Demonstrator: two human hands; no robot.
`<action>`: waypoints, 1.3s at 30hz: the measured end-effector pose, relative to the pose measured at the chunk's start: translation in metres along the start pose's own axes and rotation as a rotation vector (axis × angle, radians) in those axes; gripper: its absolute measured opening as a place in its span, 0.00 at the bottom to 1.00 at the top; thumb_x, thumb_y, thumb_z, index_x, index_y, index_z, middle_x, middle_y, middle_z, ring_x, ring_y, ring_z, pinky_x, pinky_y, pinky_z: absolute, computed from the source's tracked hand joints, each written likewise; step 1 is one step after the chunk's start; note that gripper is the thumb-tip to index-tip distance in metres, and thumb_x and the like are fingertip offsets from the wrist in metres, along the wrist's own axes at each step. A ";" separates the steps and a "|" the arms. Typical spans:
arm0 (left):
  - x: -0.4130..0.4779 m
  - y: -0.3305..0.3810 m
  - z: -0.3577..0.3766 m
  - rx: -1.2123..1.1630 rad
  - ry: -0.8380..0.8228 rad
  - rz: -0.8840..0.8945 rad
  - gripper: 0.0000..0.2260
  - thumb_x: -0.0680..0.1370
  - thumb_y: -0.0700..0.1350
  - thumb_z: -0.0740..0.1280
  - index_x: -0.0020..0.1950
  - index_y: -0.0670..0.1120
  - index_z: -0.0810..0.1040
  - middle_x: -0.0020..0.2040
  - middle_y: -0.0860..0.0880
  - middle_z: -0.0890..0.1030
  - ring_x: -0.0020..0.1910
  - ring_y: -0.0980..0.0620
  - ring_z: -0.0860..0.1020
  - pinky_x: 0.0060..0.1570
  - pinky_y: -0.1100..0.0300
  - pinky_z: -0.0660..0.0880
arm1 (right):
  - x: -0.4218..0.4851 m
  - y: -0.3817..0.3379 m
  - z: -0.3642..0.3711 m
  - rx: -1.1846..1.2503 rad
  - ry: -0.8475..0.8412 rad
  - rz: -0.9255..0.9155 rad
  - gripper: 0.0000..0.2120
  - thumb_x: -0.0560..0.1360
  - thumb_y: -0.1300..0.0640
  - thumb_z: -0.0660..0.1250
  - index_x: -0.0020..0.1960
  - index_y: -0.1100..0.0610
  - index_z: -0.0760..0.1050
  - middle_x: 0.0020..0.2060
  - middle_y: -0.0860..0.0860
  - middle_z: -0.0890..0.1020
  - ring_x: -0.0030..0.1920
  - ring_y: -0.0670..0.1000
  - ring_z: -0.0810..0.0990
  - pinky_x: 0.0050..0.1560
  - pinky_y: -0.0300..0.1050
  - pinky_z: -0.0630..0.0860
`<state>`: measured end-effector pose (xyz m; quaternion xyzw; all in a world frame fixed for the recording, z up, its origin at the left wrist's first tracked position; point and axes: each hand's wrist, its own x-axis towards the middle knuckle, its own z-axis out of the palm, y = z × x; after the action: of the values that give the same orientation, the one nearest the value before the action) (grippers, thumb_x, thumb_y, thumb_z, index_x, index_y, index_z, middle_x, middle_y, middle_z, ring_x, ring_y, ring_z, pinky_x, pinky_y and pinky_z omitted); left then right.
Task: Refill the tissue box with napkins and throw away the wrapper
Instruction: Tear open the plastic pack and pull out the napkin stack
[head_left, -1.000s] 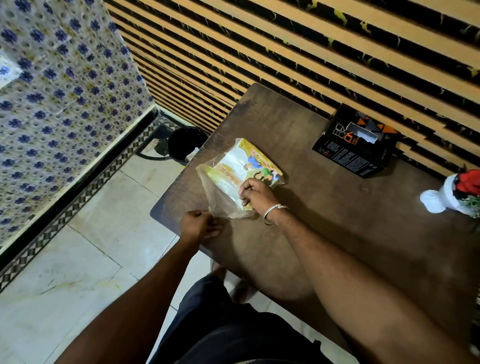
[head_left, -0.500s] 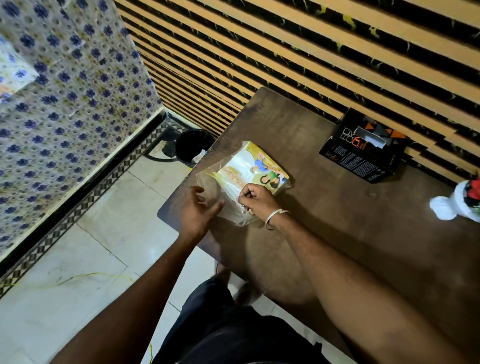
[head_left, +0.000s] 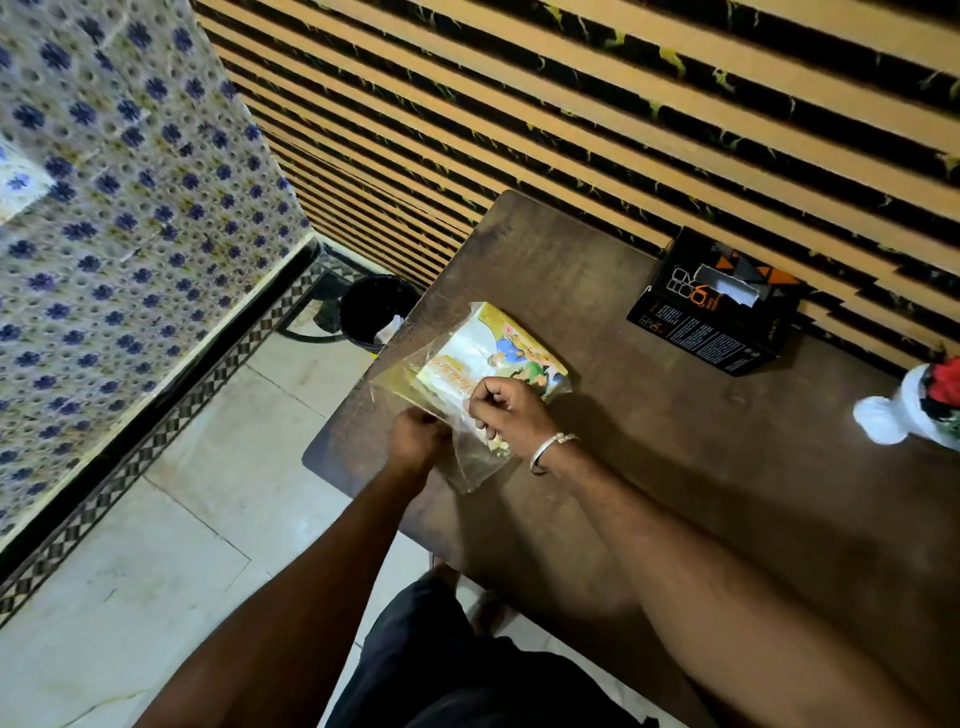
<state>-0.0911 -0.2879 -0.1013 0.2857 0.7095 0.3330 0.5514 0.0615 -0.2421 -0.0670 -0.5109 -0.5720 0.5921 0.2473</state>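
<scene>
A napkin pack (head_left: 485, 356) in a clear plastic wrapper with a yellow cartoon print lies near the left edge of the brown table (head_left: 649, 441). My left hand (head_left: 418, 441) is closed on the wrapper's loose near end. My right hand (head_left: 506, 410) pinches the wrapper from the other side, over the pack. A black tissue box (head_left: 714, 306) with orange print and a slot in its top stands at the back of the table against the wall.
A black waste bin (head_left: 371, 317) stands on the tiled floor just off the table's left edge, in the corner. A white and red object (head_left: 914, 410) sits at the table's right. A slatted wall runs behind; a blue-flowered tile wall is left.
My left hand, open half a second ago, has closed on the wrapper's loose end. My right hand stays pinched on the pack. The view has shifted a little.
</scene>
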 end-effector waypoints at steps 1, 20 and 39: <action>0.002 0.002 0.002 -0.073 0.021 -0.036 0.09 0.66 0.37 0.69 0.44 0.43 0.84 0.40 0.43 0.85 0.38 0.44 0.81 0.36 0.54 0.78 | 0.004 0.002 -0.002 -0.043 0.061 -0.021 0.08 0.71 0.59 0.67 0.36 0.59 0.73 0.28 0.50 0.76 0.29 0.49 0.73 0.33 0.45 0.72; 0.002 0.020 0.005 -0.168 0.121 -0.177 0.11 0.70 0.28 0.64 0.30 0.38 0.68 0.21 0.47 0.70 0.21 0.52 0.68 0.23 0.66 0.62 | 0.018 -0.032 -0.002 -0.190 -0.391 -0.019 0.08 0.71 0.63 0.70 0.34 0.61 0.76 0.27 0.48 0.75 0.27 0.41 0.70 0.32 0.34 0.67; 0.011 0.044 0.022 -0.513 -0.011 -0.277 0.23 0.68 0.36 0.78 0.61 0.33 0.79 0.59 0.32 0.79 0.26 0.53 0.80 0.27 0.64 0.77 | 0.097 0.027 -0.065 -0.323 0.215 0.499 0.27 0.70 0.47 0.72 0.63 0.61 0.74 0.63 0.61 0.76 0.62 0.61 0.75 0.62 0.49 0.73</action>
<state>-0.0705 -0.2484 -0.0770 0.0392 0.6314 0.4217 0.6496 0.0927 -0.1357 -0.1119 -0.7280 -0.4861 0.4785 0.0691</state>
